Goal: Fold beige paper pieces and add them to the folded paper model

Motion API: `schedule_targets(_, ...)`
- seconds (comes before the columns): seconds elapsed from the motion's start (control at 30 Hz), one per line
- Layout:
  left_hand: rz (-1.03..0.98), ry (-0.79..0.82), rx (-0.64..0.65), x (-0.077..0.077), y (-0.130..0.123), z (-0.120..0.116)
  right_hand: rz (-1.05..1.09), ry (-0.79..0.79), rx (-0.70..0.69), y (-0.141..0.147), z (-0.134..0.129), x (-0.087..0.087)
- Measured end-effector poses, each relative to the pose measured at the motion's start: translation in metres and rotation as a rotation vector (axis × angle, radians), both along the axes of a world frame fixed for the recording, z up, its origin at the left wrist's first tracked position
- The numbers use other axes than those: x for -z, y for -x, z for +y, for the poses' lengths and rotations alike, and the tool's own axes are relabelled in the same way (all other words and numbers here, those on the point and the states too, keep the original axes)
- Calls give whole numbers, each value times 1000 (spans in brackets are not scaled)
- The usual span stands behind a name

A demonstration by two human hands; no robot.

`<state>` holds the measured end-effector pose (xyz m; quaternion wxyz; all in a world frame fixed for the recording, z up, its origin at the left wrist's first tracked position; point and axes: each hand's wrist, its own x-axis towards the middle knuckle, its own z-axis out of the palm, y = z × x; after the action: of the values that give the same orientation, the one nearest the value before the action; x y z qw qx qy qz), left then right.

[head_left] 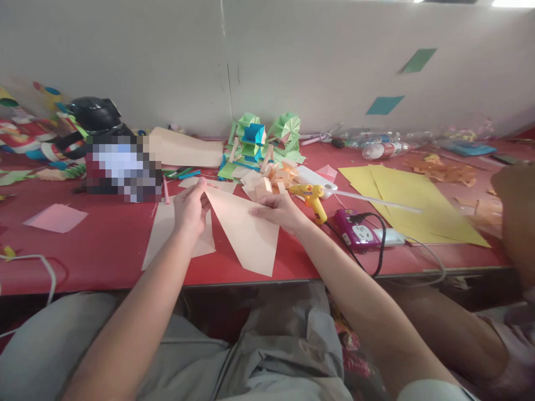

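A cream sheet of paper (246, 234) is stretched between my two hands, tilted over the red table's front part. My left hand (191, 207) pinches its upper left corner. Along the upper right edge, my right hand (281, 211) grips the sheet, thumb on top and fingers behind. Another cream sheet (204, 242) lies flat under my left hand and forearm. Just past my right hand lie cut and folded peach paper pieces (282, 172). A yellow glue gun (311, 199) with a clear glue stick rests to the right of that hand.
A purple power strip (359, 231) with cables sits at right, beside yellow sheets (413, 206). Green and blue folded paper shapes (254, 139) stand at the back. Plastic bottles (384, 149) lie behind. A pink paper (56, 218) is at left. Another person's arm (518, 223) shows at far right.
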<state>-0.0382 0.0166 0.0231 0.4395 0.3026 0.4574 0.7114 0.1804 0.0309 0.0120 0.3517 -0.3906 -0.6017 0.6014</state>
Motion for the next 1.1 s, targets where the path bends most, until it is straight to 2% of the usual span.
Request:
schedule_targets(0.17,-1,13,33,-3,0,-2,-6,2,32,1,-2,-1)
schedule_targets(0.33,51,44,305,-5,0,-6,36,80,88,0,-1,0)
schedule_targets(0.4,77,38,350,-4,-1,-7,64,100,101,0,-1,-1)
schedule_targets(0.63,84,19,142,0,-7,-5,81,108,111,2,0,-2)
schedule_targets(0.87,88,15,155,-3,-3,-5,71,126,106,2,-1,-2)
schedule_targets(1.1,43,-34,104,-3,-4,-3,75,92,78,4,-4,-4)
